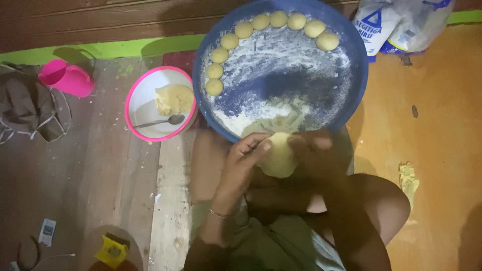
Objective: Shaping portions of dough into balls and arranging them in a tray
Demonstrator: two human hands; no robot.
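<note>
— What's being held?
— A pale yellow dough piece (277,156), cupped between both hands just below the blue tray (357,75). The left hand (244,159) curls its fingers onto it; the right hand (314,150) closes around its other side.
— And nearby?
— Dough balls (219,55) line the floured tray's rim; a pink-rimmed bowl (140,103) with dough and a spoon (163,121) sits on the floor.
</note>
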